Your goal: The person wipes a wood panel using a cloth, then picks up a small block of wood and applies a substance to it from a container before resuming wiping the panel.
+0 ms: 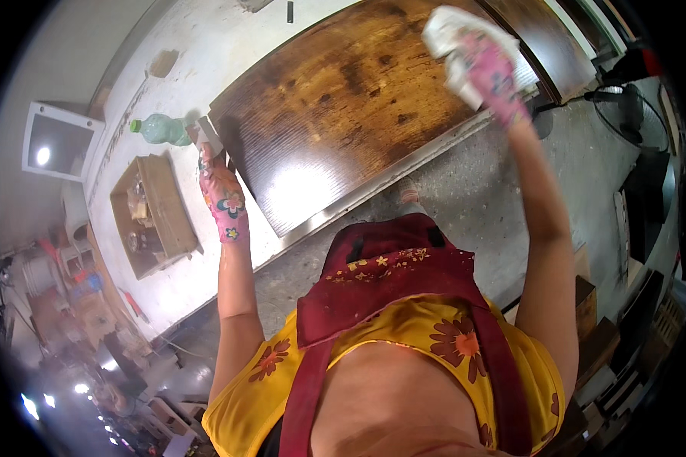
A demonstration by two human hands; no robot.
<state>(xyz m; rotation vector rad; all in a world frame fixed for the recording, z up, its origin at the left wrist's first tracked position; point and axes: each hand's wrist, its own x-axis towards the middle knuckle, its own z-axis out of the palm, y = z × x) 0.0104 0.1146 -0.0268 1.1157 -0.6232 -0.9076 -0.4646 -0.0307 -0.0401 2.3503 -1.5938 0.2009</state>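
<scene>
A dark brown, wood-grained board (335,107) with a glossy surface lies on the white table (198,68). At its far right, my right hand (492,72), in a pink flowered glove and blurred by motion, presses a white cloth (448,32) on the surface. My left hand (222,194), in a matching glove, is beside the board's left edge. Its fingers close on a small flat greyish piece (206,135) whose kind I cannot make out. Just left of that piece, a pale green plastic bottle (160,129) with a bright green cap lies on its side.
An open tan box (177,221) with small items stands left of my left hand. Another brown board (545,42) is at the far right. A black fan (629,114) stands beyond the table's right end. Grey floor (465,183) shows along the near edge.
</scene>
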